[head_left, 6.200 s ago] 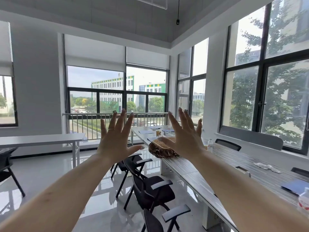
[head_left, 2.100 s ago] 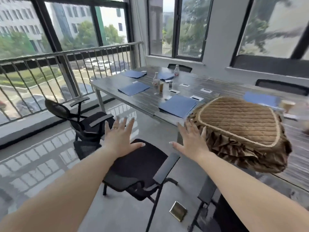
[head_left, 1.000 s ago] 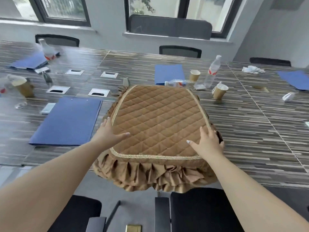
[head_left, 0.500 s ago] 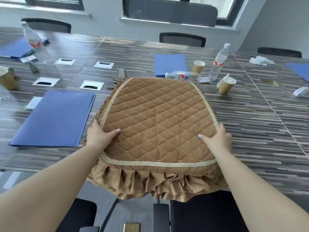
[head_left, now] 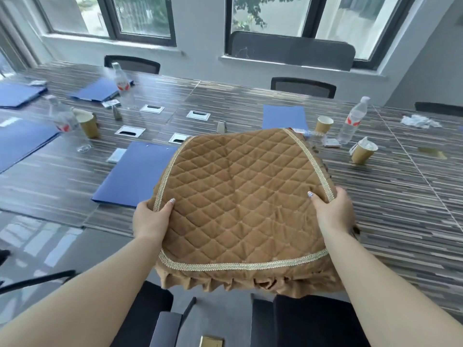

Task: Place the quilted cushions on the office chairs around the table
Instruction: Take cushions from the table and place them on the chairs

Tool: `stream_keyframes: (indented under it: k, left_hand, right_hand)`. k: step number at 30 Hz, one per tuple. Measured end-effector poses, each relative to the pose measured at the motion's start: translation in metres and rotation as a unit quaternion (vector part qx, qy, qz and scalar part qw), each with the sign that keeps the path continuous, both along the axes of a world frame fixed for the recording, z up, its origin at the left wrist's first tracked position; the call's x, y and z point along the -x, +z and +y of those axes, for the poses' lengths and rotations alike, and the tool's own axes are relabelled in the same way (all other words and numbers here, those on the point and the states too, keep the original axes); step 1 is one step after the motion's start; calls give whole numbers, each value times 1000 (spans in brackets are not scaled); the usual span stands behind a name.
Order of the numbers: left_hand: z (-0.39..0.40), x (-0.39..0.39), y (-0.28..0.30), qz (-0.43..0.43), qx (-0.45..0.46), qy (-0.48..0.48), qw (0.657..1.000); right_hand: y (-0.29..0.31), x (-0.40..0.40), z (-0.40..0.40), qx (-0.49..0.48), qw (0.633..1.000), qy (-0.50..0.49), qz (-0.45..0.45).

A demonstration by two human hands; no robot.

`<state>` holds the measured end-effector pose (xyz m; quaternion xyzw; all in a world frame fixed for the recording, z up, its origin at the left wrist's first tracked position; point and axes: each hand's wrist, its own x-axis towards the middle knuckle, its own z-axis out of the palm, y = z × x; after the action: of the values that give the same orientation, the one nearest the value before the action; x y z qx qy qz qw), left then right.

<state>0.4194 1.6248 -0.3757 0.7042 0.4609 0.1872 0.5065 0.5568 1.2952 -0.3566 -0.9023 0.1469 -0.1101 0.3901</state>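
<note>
A brown quilted cushion (head_left: 240, 196) with gold braid and a ruffled skirt is raised off the striped table (head_left: 390, 221), its near edge hanging past the table's front. My left hand (head_left: 150, 219) grips its left side, thumb on top and fingers underneath. My right hand (head_left: 333, 211) grips its right side the same way. Whether more cushions lie beneath it is hidden. Below me are two black office chairs: one seat (head_left: 313, 321) under the cushion's near edge, another (head_left: 152, 296) to its left with a grey armrest (head_left: 166, 329).
Blue folders (head_left: 135, 174), paper cups (head_left: 363, 152), water bottles (head_left: 352, 120) and cable ports (head_left: 130, 131) cover the table. Chair backs (head_left: 303, 86) line the far side under the windows. A brass floor plate (head_left: 211, 341) sits between the near chairs.
Both hands moved from resting on the cushion's sides to gripping them, and the cushion has lifted and come toward me. My view has shifted slightly right along the table.
</note>
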Motion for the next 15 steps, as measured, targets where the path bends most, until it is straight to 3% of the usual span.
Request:
stream_keyframes:
  k: [6,15]
  left_hand:
    - [53,103,38,-45,-9,83,995]
    - [158,342,94,-56,-83,190,977]
  right_hand:
    - [32,52,83,-31,995,92,-26]
    - [63,225,236,-104,968,222,-57]
